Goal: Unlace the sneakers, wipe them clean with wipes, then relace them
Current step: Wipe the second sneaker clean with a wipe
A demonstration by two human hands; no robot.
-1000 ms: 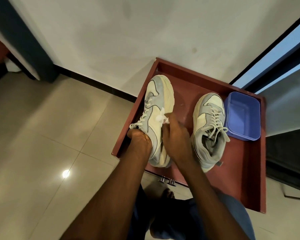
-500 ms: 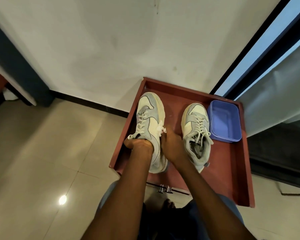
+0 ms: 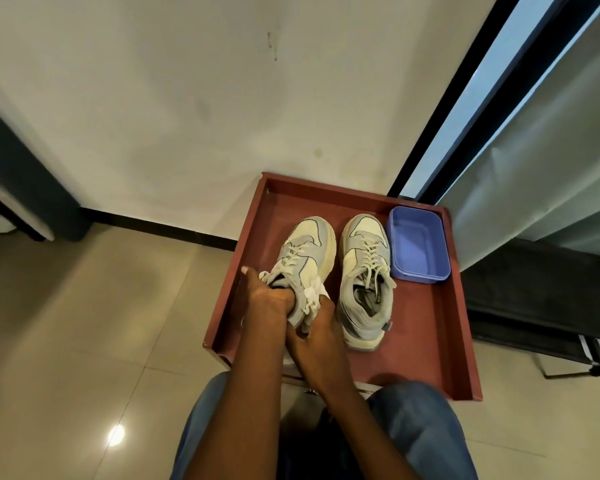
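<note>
Now the left hand grips the collar of the left sneaker, fingers curled into its opening; the right hand pinches a white wipe against its side. Both sneakers stand in the red tray. Compared with before, the wipe sits lower, nearer the heel, and the right sneaker is unchanged

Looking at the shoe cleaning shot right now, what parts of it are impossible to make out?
Head view only:
- Heel of the left sneaker: covered by the left hand and right hand.
- Wipe: bunched against the right hand, so its full size is hidden.
- Left hand's fingers: tucked into the sneaker's opening.
- Inside the blue tub: contents cannot be told.
- Right sneaker insole: print too small to read.
</note>
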